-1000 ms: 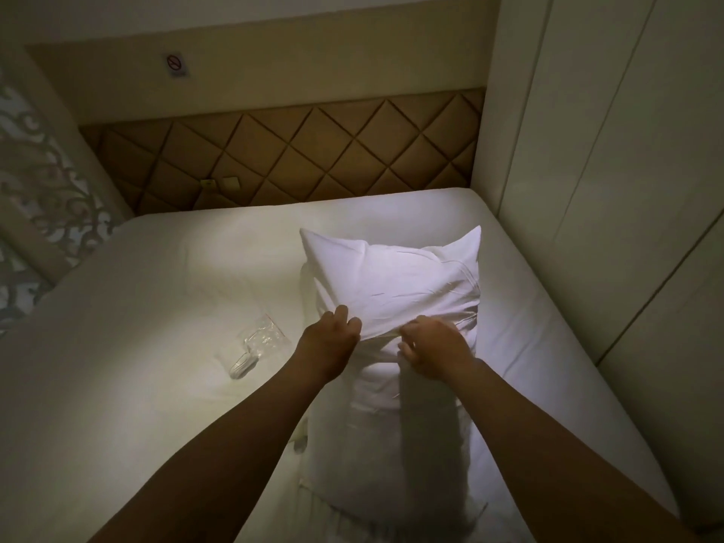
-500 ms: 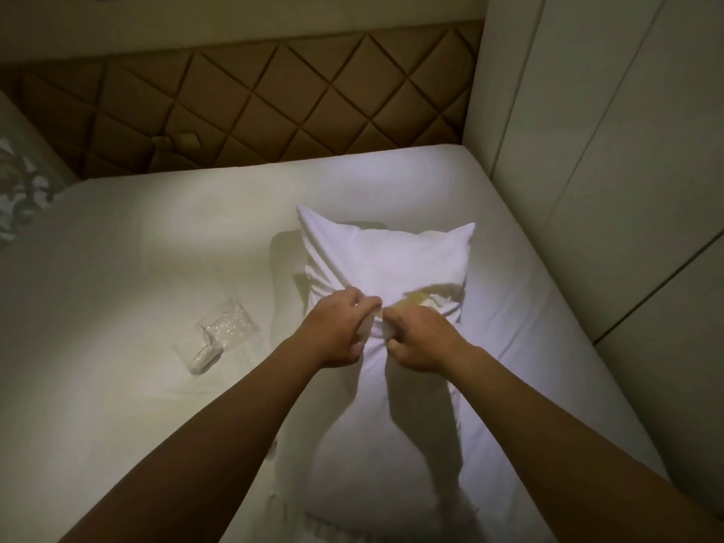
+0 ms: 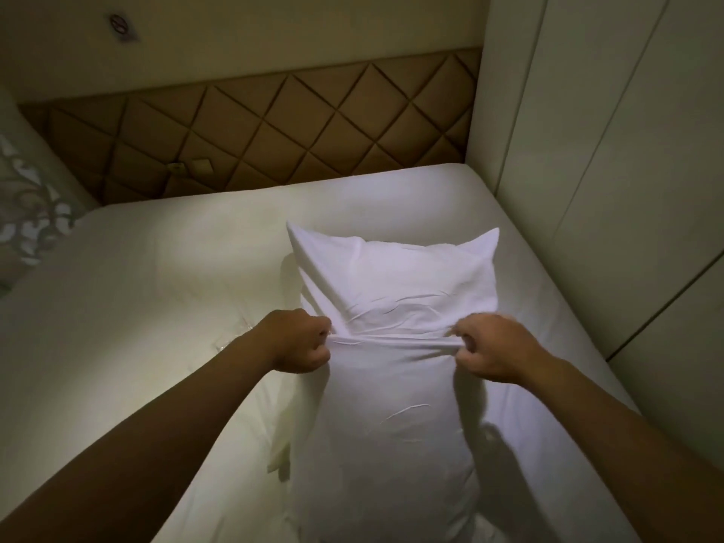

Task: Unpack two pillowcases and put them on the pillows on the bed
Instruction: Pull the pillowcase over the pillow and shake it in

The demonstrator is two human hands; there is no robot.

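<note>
Both my hands apart, left hand (image 3: 297,340) and right hand (image 3: 495,348) each gripping the pillowcase (image 3: 395,284) hem, stretched taut across the pillow (image 3: 388,433), on the bed (image 3: 129,307).

Pillowcase (image 3: 395,276), far half of the bundle: plain white with a faint bluish cast, no print.
Pillow (image 3: 391,444), near half: plain white.
Bed (image 3: 137,307): plain off-white sheet, yellowish at left.
Headboard (image 3: 274,123), far: tan-brown, padded in a diamond grid with darker seams.
Wall (image 3: 294,33) above it: plain cream.
Panels (image 3: 627,150), right: pale cream, plain, with thin dark lines.
Fabric (image 3: 35,213), far left: grey-green ground with white scrollwork.
</note>
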